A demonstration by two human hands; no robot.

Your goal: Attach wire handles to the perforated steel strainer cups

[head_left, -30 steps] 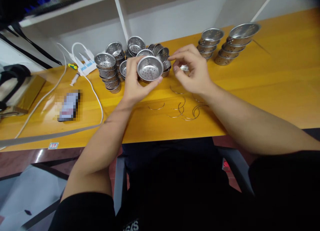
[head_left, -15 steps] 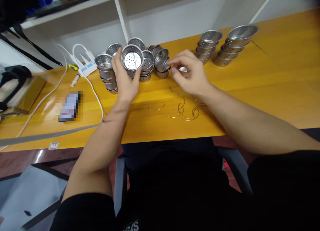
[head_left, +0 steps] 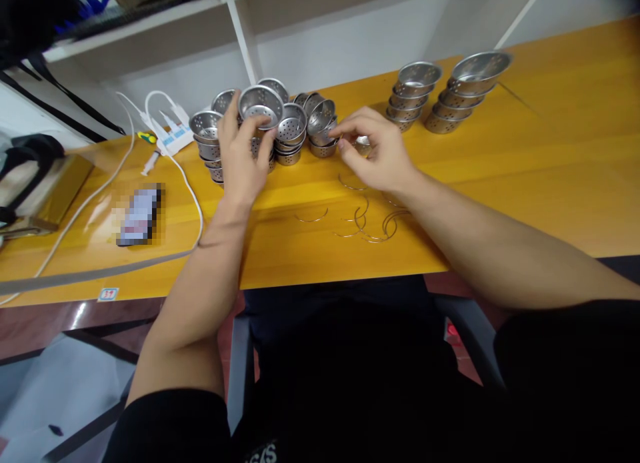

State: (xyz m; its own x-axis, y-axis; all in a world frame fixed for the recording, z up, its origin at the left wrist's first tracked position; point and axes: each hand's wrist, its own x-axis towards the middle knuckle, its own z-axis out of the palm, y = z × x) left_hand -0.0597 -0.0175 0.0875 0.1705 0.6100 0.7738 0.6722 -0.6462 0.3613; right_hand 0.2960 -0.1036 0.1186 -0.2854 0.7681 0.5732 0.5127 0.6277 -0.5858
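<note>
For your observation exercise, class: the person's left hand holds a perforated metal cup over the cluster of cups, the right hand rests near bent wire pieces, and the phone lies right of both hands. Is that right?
Not quite. In the head view the phone lies to the left of both hands, beside the white cable. The rest stands: the left hand holds the perforated metal cup over the cluster, and the right hand is near the wire pieces.

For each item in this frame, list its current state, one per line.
Left hand: gripping a perforated metal cup, open side up, over the cup stacks.
Right hand: pinching a small metal piece at the table.
Wire rings: loose, flat on the table.
Far cup stacks: nested, leaning.
Phone: lying flat.
White cable: lying across the table.
</note>
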